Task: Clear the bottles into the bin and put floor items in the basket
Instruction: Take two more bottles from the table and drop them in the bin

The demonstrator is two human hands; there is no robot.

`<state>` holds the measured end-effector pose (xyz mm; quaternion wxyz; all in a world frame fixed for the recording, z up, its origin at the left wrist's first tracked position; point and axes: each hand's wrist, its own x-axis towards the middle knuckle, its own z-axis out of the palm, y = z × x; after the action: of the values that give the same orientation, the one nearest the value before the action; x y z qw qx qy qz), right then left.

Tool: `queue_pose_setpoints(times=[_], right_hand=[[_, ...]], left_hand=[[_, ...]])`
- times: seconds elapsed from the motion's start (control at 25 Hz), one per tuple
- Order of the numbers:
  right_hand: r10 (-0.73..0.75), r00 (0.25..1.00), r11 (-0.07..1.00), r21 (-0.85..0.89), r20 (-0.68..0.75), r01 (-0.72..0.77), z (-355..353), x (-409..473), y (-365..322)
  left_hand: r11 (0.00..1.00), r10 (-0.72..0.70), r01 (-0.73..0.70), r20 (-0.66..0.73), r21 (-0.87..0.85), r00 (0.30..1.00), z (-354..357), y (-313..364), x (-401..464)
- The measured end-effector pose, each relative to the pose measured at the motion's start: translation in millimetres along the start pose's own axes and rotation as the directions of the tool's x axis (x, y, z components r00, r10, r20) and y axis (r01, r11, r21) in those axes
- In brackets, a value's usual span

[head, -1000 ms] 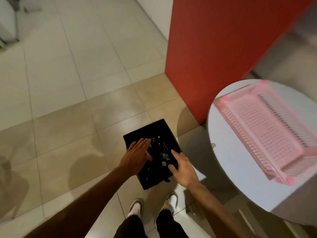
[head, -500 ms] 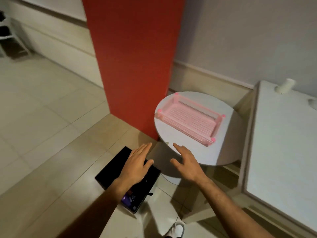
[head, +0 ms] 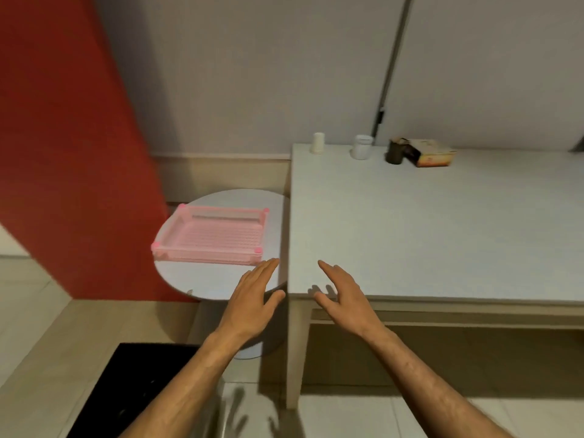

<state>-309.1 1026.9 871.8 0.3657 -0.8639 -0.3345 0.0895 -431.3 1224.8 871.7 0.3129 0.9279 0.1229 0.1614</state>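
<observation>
A pink slatted basket [head: 211,236] lies on a small round white table [head: 202,281]; nothing shows inside it. The black bin [head: 129,387] stands on the floor at the lower left, partly behind my left forearm. My left hand [head: 252,300] hovers with straight fingers over the round table's near edge, holding nothing. My right hand [head: 343,295] is held flat above the front left corner of the large white table [head: 442,232], also holding nothing. At the table's far edge stand a small white bottle [head: 317,142], a white jar [head: 362,147] and a dark container [head: 395,152].
A cardboard box [head: 430,152] lies beside the dark container at the back of the large table. A red wall panel [head: 69,147] rises on the left behind the round table. Beige tiled floor [head: 38,336] runs along the left and bottom.
The view has swung up and right from the bin to the tables. Both hands have lifted away from the bin and now hover at table height.
</observation>
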Motion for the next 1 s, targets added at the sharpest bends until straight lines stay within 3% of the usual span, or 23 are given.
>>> queue_pose_setpoints(times=[0.4,0.76,1.0], right_hand=[[0.23,0.939,0.972,0.024,-0.256,-0.232,-172.2,-130.0,135.2],[0.435,0.761,0.884,0.067,-0.482,-0.463,-242.2,-207.8,216.9],[0.538,0.593,0.794,0.125,-0.599,-0.594,-288.0,-225.0,270.7]], left_hand=[[0.965,0.258,-0.237,0.227,-0.113,0.939,153.1,189.6,30.1],[0.85,0.526,-0.479,0.391,-0.218,0.755,248.8,306.3,71.9],[0.746,0.658,-0.602,0.454,-0.285,0.6,306.3,374.1,115.6]])
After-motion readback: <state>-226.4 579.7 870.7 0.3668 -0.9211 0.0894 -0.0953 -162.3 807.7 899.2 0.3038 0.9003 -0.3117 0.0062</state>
